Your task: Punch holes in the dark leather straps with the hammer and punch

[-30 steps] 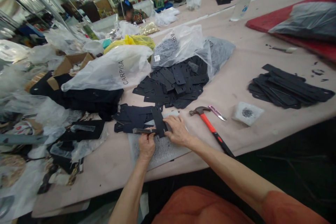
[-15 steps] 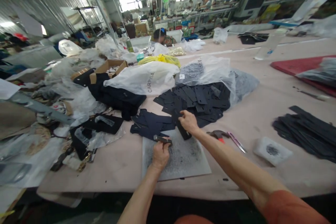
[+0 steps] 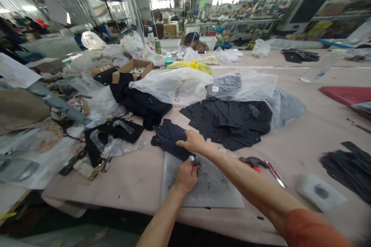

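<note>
My left hand (image 3: 187, 177) is closed around a metal punch (image 3: 196, 160) with a pale end, over a grey, scuffed board (image 3: 214, 187). Just beyond it, my right hand (image 3: 193, 141) reaches across to the left, its thumb and forefinger apart at the edge of a small pile of dark strips (image 3: 166, 137). Its other fingers are partly hidden. A larger heap of black slotted pieces (image 3: 228, 117) lies behind, to the right. A hammer (image 3: 252, 162) and pink-handled scissors (image 3: 275, 173) rest right of the board, partly behind my right forearm.
A white wrapped block (image 3: 320, 191) and stacked black strips (image 3: 350, 168) sit on the right. White printed bags (image 3: 176, 85) lie behind the heap. Black cloth (image 3: 142, 102), a cardboard box (image 3: 135, 69) and plastic wrappings crowd the left. A person (image 3: 195, 42) is across the table.
My right hand has moved left from above the board to the small pile, and the black strip it held is released there. The punch in my left hand has turned. The view has shifted.
</note>
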`<state>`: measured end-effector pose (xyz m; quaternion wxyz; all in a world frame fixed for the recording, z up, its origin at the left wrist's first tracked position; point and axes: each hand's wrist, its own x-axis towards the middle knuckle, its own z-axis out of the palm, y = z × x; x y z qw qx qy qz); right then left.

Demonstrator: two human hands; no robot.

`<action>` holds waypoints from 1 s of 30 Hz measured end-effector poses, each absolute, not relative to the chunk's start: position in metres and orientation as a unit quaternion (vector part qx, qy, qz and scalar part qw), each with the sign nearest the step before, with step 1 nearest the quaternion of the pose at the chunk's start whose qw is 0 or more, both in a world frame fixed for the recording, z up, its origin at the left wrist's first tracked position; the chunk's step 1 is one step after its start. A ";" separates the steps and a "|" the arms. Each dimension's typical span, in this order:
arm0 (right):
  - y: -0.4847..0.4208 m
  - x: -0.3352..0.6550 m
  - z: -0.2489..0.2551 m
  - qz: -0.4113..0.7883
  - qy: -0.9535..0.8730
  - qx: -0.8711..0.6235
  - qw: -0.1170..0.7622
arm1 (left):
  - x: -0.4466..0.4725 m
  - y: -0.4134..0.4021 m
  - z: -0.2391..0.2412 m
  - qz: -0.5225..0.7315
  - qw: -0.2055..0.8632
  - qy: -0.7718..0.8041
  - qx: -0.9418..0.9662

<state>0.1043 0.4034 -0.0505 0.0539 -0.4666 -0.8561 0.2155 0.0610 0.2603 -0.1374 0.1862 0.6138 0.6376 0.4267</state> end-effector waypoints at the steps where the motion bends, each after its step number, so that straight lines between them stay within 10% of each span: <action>1: 0.395 0.091 -0.059 0.212 -0.860 -0.463 0.041 | 0.061 0.260 -0.138 0.421 0.180 0.639 0.618; 12: 0.413 0.075 -0.085 0.303 -0.814 -0.493 0.044 | 0.062 0.261 -0.139 0.424 0.178 0.624 0.631; 24: 0.395 0.209 -0.073 0.376 -0.782 -0.366 0.337 | 0.060 0.265 -0.140 0.422 0.166 0.638 0.623; 30: 0.335 0.257 -0.112 0.278 -0.863 -0.332 0.259 | 0.060 0.266 -0.138 0.417 0.152 0.641 0.626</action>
